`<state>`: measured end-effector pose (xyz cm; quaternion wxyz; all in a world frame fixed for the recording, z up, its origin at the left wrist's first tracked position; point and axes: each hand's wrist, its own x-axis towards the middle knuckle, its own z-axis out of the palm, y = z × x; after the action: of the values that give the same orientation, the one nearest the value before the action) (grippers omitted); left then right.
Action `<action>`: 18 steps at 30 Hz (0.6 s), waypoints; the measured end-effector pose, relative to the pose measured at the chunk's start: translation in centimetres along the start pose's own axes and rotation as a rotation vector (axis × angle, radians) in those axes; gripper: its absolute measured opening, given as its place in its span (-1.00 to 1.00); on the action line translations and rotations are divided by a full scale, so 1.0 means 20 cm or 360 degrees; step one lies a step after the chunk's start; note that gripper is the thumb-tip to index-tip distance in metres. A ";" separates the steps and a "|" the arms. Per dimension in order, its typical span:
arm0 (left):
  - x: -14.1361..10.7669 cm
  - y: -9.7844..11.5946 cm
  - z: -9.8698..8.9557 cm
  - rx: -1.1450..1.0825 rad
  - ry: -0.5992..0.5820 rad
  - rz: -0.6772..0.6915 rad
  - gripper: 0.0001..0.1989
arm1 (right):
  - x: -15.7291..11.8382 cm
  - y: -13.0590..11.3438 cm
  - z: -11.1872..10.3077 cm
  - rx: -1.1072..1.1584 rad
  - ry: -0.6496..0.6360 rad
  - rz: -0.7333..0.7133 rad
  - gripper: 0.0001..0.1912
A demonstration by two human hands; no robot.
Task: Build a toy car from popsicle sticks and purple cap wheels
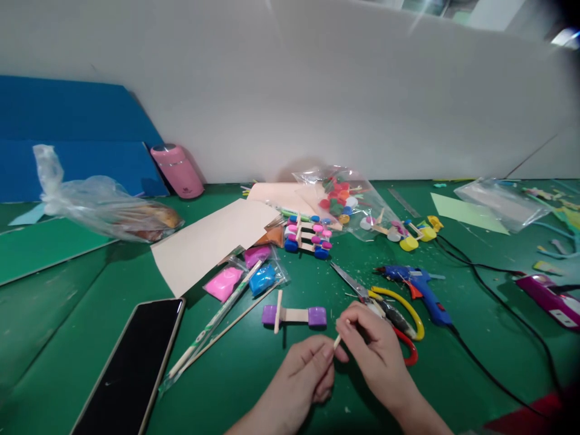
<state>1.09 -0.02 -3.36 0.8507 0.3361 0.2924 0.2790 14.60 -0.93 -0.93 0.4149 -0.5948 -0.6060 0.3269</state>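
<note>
One small stick [338, 341], pinched in closed fingertips of left hand [308, 365] and right hand [374, 347] alike; best held lightly, steadily, clear of scissors [390, 310].

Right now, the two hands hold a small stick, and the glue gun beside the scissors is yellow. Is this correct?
Not quite: the glue gun beside the scissors is blue, not yellow, as the head view shows. The left hand and right hand do hold a small stick.

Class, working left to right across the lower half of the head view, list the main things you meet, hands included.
Phone, pink packet, blue packet, left hand, held stick, right hand, glue gun, magenta device.
</note>
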 end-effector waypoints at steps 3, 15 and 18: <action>0.00 0.00 0.00 -0.0114 -0.0024 -0.0038 -0.77 | 0.02 0.02 -0.02 -0.0041 -0.0003 -0.0028 -0.69; 0.00 -0.01 -0.01 -0.0387 0.0051 -0.0040 -0.78 | 0.11 -0.01 -0.01 -0.0063 -0.0181 -0.0130 -0.72; 0.00 -0.01 -0.01 -0.0466 0.0054 -0.0039 -0.78 | 0.11 -0.01 -0.01 -0.0045 -0.0183 -0.0135 -0.73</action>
<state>1.06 -0.05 -3.60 0.8889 0.2000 0.2670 0.3141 14.67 1.20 -0.37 0.3844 -0.5546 -0.6580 0.3342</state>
